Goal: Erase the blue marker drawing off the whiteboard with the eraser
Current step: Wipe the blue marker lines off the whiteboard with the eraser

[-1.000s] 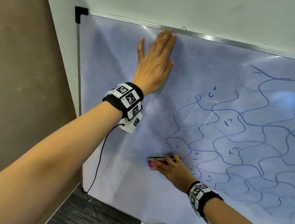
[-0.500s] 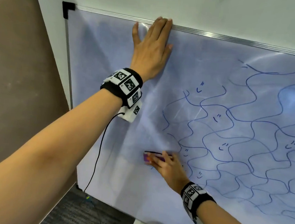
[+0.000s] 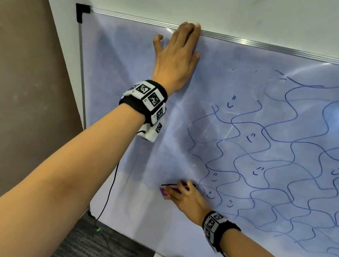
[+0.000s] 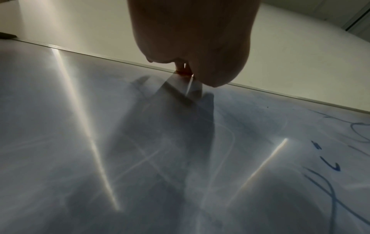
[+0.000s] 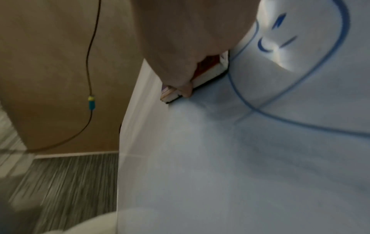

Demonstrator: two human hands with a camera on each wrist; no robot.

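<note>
Your right hand (image 3: 187, 198) covers most of the eraser (image 3: 166, 191), so in the head view you see only its left end, low in the middle of the frame, pressed on the whiteboard (image 3: 129, 64). In the right wrist view your fingers (image 5: 186, 88) curl over the top of the eraser (image 5: 208, 74), gripping it; it is a flat block with a white side and a dark felt strip touching the board, but the picture is blurry and its far end is hidden behind your hand. Your left hand (image 3: 178, 56) lies flat with straight fingers high on the board, the fingertips over the shiny metal top rail, holding nothing. In the left wrist view that hand (image 4: 192, 39) is a dark shape and you cannot make out single fingers. The blue marker drawing (image 3: 274, 157) is wavy crossing lines with tiny smiley marks; it fills the right side of the frame and is cut off at the right edge. The board is smooth and glossy with a pale blue smear on its left part. A thin black cable (image 3: 108, 196) hangs from your left wrist band. Since half a second ago, the eraser has stayed at the drawing's lower left edge, and your left hand has stayed near the top rail.
</note>
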